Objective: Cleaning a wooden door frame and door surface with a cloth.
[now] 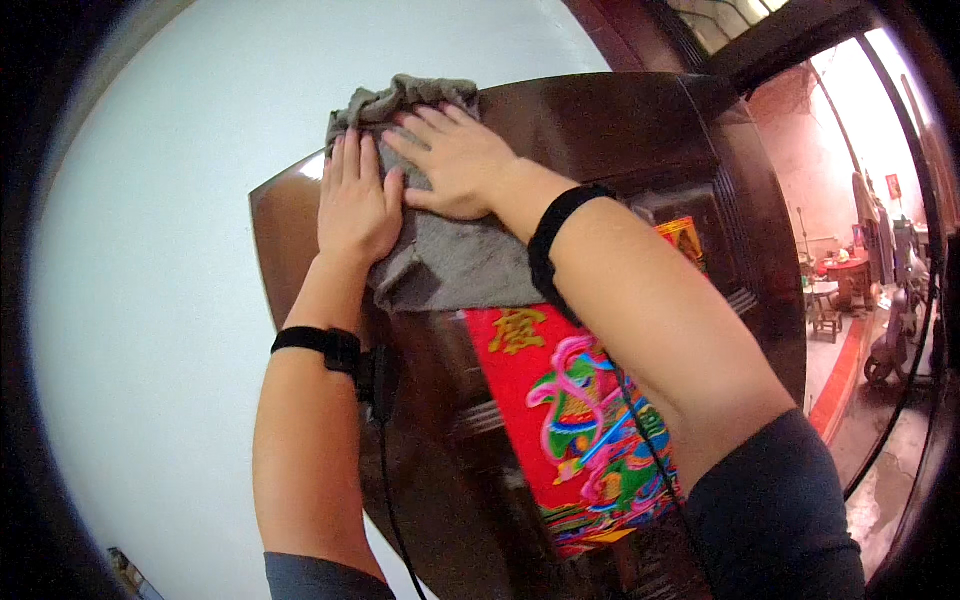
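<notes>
Grey cloth [465,260] lies on dark wooden door [600,125], beneath 2 hands: left hand [357,208] along left side, right hand [458,165] closer to bunched far end. All visible fingers straight, unclenched. Cloth's long axis runs near-far; red poster [535,420] on near side.

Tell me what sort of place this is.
Probably the entrance of a home: a dark wooden door bearing a colourful red poster stands beside a pale wall, and through the opening at right there is a red table.
</notes>
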Demonstrator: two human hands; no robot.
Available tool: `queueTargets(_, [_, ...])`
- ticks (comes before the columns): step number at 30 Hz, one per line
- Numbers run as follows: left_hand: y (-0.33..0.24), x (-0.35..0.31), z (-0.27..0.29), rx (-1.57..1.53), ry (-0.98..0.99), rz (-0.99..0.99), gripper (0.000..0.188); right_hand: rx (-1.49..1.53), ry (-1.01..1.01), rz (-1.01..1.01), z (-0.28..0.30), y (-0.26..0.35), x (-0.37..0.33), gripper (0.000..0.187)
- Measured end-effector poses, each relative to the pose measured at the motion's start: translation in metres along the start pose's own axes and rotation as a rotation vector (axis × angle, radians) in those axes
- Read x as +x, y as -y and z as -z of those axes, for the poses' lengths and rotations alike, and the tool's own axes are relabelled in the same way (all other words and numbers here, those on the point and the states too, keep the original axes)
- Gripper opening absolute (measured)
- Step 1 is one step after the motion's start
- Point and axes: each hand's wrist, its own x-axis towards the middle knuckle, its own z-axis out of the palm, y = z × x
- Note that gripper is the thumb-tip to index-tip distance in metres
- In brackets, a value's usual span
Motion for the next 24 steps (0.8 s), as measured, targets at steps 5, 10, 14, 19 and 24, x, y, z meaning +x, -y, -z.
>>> queueTargets(5, [-0.103,0.061,-0.027,-0.013,-0.032,-0.064,0.067,-0.078,0.023,-0.066,0.019,-0.105,-0.057,0.084])
queueTargets(10, [-0.228,0.093,-0.046,-0.19,-0.07,-0.12,0.074,-0.153,0.059,-0.156,0.032,-0.2,-0.141,0.083])
queueTargets(14, [-0.235,0.085,-0.045,-0.258,-0.104,-0.177,0.08,-0.142,0.079,-0.217,0.032,-0.194,-0.162,0.085])
queueTargets(19, [-0.17,0.058,-0.031,-0.233,-0.043,-0.145,0.077,-0.177,0.192,-0.372,0.036,-0.141,-0.131,0.091])
queueTargets(24, [-0.045,0.019,0.003,-0.028,0.063,-0.021,0.069,-0.072,0.231,-0.329,0.031,-0.032,-0.041,0.094])
